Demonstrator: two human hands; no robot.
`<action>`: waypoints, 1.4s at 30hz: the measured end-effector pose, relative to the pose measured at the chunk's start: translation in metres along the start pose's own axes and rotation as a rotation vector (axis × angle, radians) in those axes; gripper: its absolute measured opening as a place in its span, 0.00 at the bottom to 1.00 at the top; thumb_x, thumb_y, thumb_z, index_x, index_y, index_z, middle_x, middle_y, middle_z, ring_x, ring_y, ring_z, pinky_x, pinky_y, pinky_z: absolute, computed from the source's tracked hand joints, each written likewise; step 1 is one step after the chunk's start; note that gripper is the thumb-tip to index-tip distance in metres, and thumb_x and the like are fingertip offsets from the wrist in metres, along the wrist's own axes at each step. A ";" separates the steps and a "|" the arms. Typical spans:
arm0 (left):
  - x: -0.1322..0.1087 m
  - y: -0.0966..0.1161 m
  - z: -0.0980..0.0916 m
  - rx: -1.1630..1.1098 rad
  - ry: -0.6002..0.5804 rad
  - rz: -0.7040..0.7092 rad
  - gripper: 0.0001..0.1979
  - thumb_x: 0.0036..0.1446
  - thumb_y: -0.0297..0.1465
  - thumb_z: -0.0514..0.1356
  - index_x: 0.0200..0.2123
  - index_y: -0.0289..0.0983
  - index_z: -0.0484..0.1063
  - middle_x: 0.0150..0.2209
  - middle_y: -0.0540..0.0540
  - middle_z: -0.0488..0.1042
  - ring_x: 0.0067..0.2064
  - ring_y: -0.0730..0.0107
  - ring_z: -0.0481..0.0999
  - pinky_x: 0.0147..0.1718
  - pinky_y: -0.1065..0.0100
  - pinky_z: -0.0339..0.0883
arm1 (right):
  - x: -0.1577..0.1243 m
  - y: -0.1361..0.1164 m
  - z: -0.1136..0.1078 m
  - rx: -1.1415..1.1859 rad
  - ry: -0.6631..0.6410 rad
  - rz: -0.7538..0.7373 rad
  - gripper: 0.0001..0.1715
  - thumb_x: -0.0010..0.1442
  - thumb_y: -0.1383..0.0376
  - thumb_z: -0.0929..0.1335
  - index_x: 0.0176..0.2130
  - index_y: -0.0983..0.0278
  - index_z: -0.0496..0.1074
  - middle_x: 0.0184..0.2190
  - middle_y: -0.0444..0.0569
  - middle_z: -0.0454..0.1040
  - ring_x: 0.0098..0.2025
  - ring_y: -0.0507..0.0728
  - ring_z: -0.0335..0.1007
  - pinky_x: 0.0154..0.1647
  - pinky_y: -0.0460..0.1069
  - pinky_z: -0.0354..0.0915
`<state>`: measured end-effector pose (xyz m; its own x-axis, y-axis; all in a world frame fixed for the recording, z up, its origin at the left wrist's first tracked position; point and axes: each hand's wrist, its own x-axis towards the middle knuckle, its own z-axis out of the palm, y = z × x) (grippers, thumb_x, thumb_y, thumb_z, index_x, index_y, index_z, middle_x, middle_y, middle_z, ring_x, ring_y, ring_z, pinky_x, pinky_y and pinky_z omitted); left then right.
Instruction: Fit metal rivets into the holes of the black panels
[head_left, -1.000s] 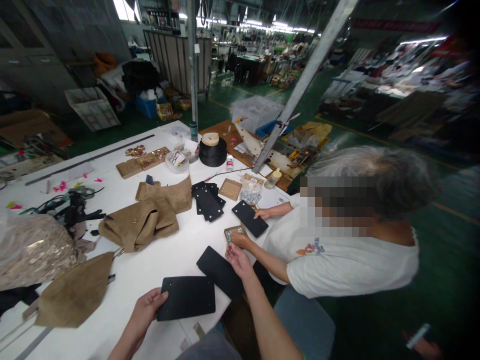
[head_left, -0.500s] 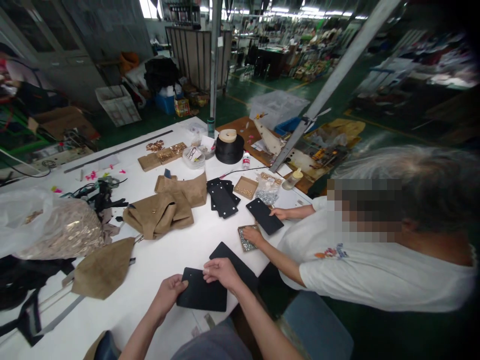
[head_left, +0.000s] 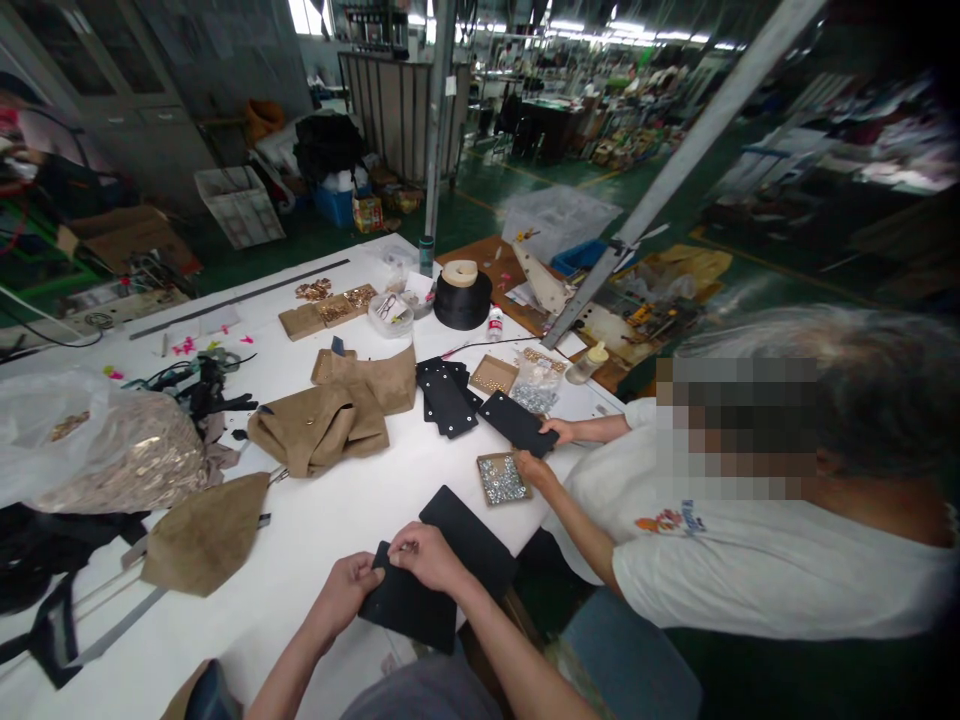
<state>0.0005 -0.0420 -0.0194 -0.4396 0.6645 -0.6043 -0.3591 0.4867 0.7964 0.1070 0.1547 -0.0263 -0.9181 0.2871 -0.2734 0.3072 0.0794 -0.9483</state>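
My left hand (head_left: 346, 592) is closed on the left edge of a black rectangular panel (head_left: 421, 608), thumb on top. At the panel's upper left corner, my right hand (head_left: 429, 556) is pinched, its fingertips close to my left thumb. Whatever small thing the right fingers may hold is too small to make out. The panel is tilted over the table's near edge. Just behind it lies a second black panel (head_left: 471, 538), partly covered by my right forearm. A small cardboard tray of silver metal fasteners (head_left: 502, 480) sits beyond that.
On the right, a co-worker holds another black panel (head_left: 517, 424) beside the tray. Black panels with studs (head_left: 450, 398) are stacked farther back. Brown fabric pieces (head_left: 319, 430) and a plastic bag of metal parts (head_left: 135, 455) occupy the left. A slanted metal post (head_left: 637, 220) rises at right.
My right hand has moved left to the panel's corner, and the panel has turned with its right side lower. The co-worker's hand has left the middle of the fastener tray for their panel.
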 end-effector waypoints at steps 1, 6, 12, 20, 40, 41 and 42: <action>0.001 -0.001 0.000 0.007 0.004 0.003 0.21 0.57 0.48 0.67 0.35 0.33 0.75 0.25 0.52 0.68 0.27 0.72 0.62 0.29 0.69 0.51 | 0.000 0.000 0.000 -0.016 -0.007 0.003 0.07 0.55 0.62 0.75 0.36 0.57 0.84 0.39 0.45 0.80 0.38 0.53 0.72 0.42 0.49 0.65; 0.000 0.003 0.001 0.037 0.018 0.027 0.20 0.58 0.47 0.66 0.34 0.35 0.73 0.25 0.54 0.65 0.27 0.73 0.60 0.28 0.69 0.49 | -0.002 -0.006 -0.002 -0.026 -0.016 0.056 0.08 0.53 0.64 0.75 0.37 0.59 0.82 0.32 0.42 0.78 0.33 0.51 0.67 0.37 0.48 0.61; 0.000 0.014 0.003 0.108 0.007 0.068 0.15 0.58 0.43 0.63 0.32 0.36 0.71 0.25 0.53 0.65 0.27 0.72 0.61 0.28 0.68 0.50 | -0.002 -0.009 -0.002 -0.017 -0.026 0.106 0.25 0.51 0.65 0.75 0.50 0.56 0.77 0.39 0.42 0.79 0.35 0.51 0.68 0.38 0.47 0.61; 0.004 0.024 0.010 0.328 0.033 0.147 0.07 0.58 0.34 0.59 0.30 0.36 0.70 0.27 0.52 0.67 0.30 0.70 0.64 0.30 0.67 0.52 | 0.005 -0.010 -0.006 -0.259 -0.073 0.085 0.06 0.53 0.63 0.73 0.34 0.62 0.79 0.31 0.43 0.77 0.33 0.51 0.65 0.34 0.47 0.55; -0.006 0.025 -0.014 -0.182 0.131 0.034 0.39 0.56 0.54 0.68 0.63 0.38 0.66 0.52 0.36 0.81 0.53 0.50 0.81 0.52 0.56 0.73 | 0.026 0.020 -0.005 0.819 0.153 0.341 0.25 0.46 0.53 0.80 0.39 0.66 0.78 0.27 0.42 0.72 0.27 0.48 0.60 0.29 0.46 0.53; -0.003 0.026 -0.014 -0.167 0.122 0.066 0.36 0.58 0.53 0.67 0.61 0.38 0.68 0.50 0.37 0.82 0.51 0.51 0.81 0.51 0.56 0.74 | 0.025 0.023 0.005 0.850 0.173 0.345 0.25 0.46 0.54 0.81 0.38 0.66 0.78 0.28 0.43 0.72 0.27 0.48 0.60 0.29 0.46 0.53; 0.000 0.027 -0.014 -0.141 0.132 0.093 0.33 0.59 0.52 0.66 0.59 0.37 0.70 0.49 0.38 0.82 0.48 0.52 0.82 0.50 0.56 0.74 | 0.023 0.026 0.015 0.874 0.196 0.343 0.25 0.46 0.54 0.81 0.38 0.67 0.78 0.28 0.43 0.72 0.27 0.48 0.60 0.29 0.46 0.53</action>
<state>-0.0205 -0.0366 0.0012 -0.5770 0.6183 -0.5336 -0.4194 0.3363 0.8432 0.0904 0.1490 -0.0600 -0.7306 0.3231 -0.6015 0.1833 -0.7558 -0.6287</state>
